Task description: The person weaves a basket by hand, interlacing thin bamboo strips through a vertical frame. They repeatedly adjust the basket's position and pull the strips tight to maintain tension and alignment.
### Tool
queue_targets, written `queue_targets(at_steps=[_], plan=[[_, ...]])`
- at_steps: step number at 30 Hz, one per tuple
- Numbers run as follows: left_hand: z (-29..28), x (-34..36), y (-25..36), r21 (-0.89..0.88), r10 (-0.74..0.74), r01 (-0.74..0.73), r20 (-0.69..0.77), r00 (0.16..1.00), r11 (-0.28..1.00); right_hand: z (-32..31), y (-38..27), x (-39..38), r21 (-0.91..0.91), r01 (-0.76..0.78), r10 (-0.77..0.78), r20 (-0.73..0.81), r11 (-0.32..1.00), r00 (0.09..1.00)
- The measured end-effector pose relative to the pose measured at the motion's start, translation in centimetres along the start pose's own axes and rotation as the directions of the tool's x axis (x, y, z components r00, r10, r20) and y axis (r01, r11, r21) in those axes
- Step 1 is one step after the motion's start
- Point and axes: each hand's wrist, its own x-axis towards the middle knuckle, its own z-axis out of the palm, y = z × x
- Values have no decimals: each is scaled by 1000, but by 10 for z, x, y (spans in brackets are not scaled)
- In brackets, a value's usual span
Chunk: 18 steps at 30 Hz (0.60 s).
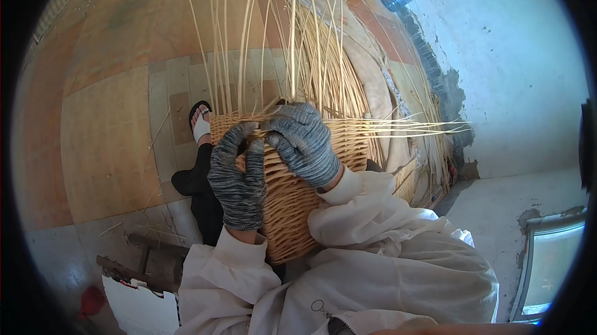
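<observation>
Fingers of the left hand [238,176], in a grey knitted glove, are curled and press against the upper wall of a half-woven wicker basket [292,204], just below its rim; whether they pinch a strand cannot be told. Fingers of the right hand [305,142], gloved alike, are bent over the rim and appear to clamp a weaving strand there. The basket lies on the person's lap, between the white sleeves [367,204], its open rim pointing away. Unwoven willow stakes [249,36] rise from the rim; a bundle of loose rods [410,127] trails off to the right. Woven wall likely stiff and light; free stakes springy, prone to kinking if bent sharply. Best held at the finished wall near the rim. A sandalled foot [200,125] rests on the tiled floor [112,123] beyond.
</observation>
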Motion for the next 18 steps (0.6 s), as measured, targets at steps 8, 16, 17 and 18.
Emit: queue_targets(at_steps=[8, 16, 17, 18], plan=[[4, 9, 11, -294, -368, 347, -16, 930, 891, -5, -1, -1, 53, -79, 77, 40, 995, 996], [1, 18, -9, -551, -445, 429, 112, 888, 716, -53, 10, 24, 212, -243, 235, 63, 947, 970], [3, 18, -13, -561, -432, 419, 119, 894, 714, -49, 18, 29, 89, -62, 37, 256, 994, 966], [5, 18, -15, -573, -417, 408, 124, 901, 711, -46, 30, 36, 4, 148, -133, 458, 989, 879]])
